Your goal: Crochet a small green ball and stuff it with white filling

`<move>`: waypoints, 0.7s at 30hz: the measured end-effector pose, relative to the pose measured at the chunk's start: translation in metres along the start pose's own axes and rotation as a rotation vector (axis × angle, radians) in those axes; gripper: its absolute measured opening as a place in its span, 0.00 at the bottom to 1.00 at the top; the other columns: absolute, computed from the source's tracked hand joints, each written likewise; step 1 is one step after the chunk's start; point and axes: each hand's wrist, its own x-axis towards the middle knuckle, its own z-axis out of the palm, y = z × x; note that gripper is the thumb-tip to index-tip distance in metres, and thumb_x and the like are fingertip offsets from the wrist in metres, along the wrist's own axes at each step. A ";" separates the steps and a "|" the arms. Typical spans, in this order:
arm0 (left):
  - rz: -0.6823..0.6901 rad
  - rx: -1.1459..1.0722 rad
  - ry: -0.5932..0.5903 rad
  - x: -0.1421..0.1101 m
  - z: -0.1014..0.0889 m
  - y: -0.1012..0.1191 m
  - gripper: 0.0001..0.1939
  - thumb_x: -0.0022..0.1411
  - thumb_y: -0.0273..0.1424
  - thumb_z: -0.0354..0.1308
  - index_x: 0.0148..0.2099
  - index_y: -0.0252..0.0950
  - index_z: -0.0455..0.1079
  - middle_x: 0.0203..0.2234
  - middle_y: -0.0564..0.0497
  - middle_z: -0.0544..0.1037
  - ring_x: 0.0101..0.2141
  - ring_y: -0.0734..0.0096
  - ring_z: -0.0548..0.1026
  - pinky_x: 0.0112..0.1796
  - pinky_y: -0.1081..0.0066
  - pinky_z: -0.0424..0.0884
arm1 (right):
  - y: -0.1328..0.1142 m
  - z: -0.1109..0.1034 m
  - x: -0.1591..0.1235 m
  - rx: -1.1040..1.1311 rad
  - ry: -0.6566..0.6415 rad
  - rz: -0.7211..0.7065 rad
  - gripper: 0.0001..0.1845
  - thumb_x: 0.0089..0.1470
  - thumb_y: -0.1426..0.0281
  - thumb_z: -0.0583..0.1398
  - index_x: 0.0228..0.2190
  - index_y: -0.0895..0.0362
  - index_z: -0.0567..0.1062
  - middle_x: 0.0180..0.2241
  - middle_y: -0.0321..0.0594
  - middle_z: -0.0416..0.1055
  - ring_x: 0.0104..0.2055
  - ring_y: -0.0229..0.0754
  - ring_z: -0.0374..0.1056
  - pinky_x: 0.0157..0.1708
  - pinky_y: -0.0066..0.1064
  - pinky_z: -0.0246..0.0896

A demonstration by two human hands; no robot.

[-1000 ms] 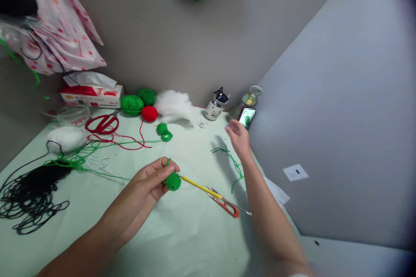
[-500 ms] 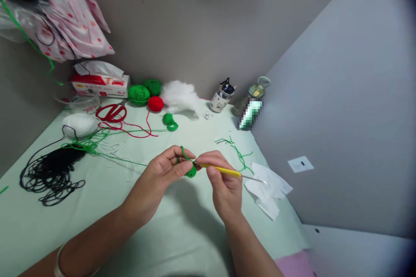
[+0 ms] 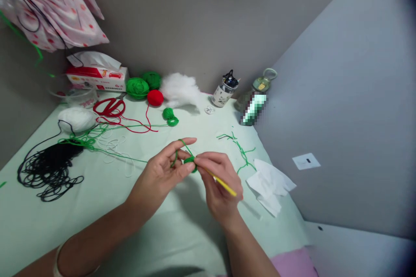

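My left hand [image 3: 162, 171] pinches a small green crochet piece [image 3: 189, 161] between thumb and fingers. Green yarn [image 3: 187, 146] runs from its raised index finger down to the piece, and a strand trails left over the table. My right hand [image 3: 219, 181] grips a crochet hook with a yellow handle [image 3: 224, 184], tilted down to the right. The hook's working tip is hidden at the crochet piece, where the fingers of both hands nearly meet.
Black yarn [image 3: 48, 166], a white yarn ball [image 3: 76, 120], red scissors [image 3: 110, 107] and a tissue box [image 3: 97, 78] are on the left. Behind are green balls [image 3: 137, 88], a red ball [image 3: 155, 98], white stuffing [image 3: 180, 90] and a cup [image 3: 222, 93]. Tissue [image 3: 268, 186] lies right.
The hook has turned in my right hand, its handle now pointing more steeply down. My left index finger has straightened, stretching the yarn. The whole view has shifted slightly.
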 end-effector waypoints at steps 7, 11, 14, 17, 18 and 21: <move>-0.216 -0.283 -0.074 0.003 0.002 0.001 0.23 0.59 0.34 0.68 0.58 0.40 0.76 0.27 0.55 0.69 0.25 0.77 0.59 0.32 0.74 0.63 | 0.001 0.002 -0.008 -0.112 0.034 -0.149 0.32 0.60 0.79 0.61 0.58 0.36 0.73 0.46 0.42 0.78 0.45 0.51 0.75 0.40 0.45 0.73; -0.217 -0.321 -0.105 0.008 -0.004 0.008 0.19 0.59 0.31 0.68 0.53 0.39 0.79 0.28 0.55 0.69 0.26 0.77 0.59 0.32 0.74 0.61 | -0.007 -0.004 0.006 0.243 0.117 0.099 0.15 0.63 0.75 0.60 0.44 0.44 0.82 0.37 0.40 0.79 0.39 0.47 0.75 0.38 0.42 0.71; -0.180 -0.249 -0.091 0.008 -0.007 0.008 0.16 0.60 0.30 0.66 0.51 0.41 0.80 0.31 0.54 0.71 0.32 0.72 0.65 0.37 0.73 0.63 | -0.008 -0.005 0.013 0.490 0.157 0.265 0.09 0.64 0.70 0.61 0.37 0.49 0.82 0.32 0.39 0.77 0.32 0.43 0.73 0.33 0.38 0.70; -0.146 -0.178 -0.135 0.006 -0.005 0.003 0.15 0.62 0.33 0.64 0.51 0.43 0.79 0.37 0.51 0.76 0.40 0.67 0.70 0.44 0.70 0.63 | -0.004 -0.003 0.015 0.612 0.101 0.333 0.07 0.63 0.67 0.62 0.36 0.50 0.82 0.33 0.39 0.77 0.33 0.41 0.72 0.35 0.37 0.70; -0.133 -0.156 -0.156 0.005 -0.005 0.001 0.15 0.63 0.35 0.64 0.52 0.43 0.79 0.39 0.51 0.77 0.43 0.65 0.70 0.47 0.69 0.63 | -0.003 -0.001 0.014 0.612 0.083 0.326 0.07 0.63 0.68 0.62 0.36 0.50 0.83 0.34 0.39 0.77 0.35 0.42 0.73 0.36 0.37 0.70; -0.115 -0.108 -0.174 0.003 -0.003 -0.003 0.18 0.62 0.36 0.66 0.55 0.46 0.76 0.43 0.51 0.78 0.48 0.62 0.71 0.51 0.67 0.63 | 0.001 0.001 0.011 0.596 0.055 0.322 0.07 0.62 0.68 0.63 0.38 0.49 0.83 0.37 0.40 0.79 0.39 0.43 0.74 0.38 0.37 0.71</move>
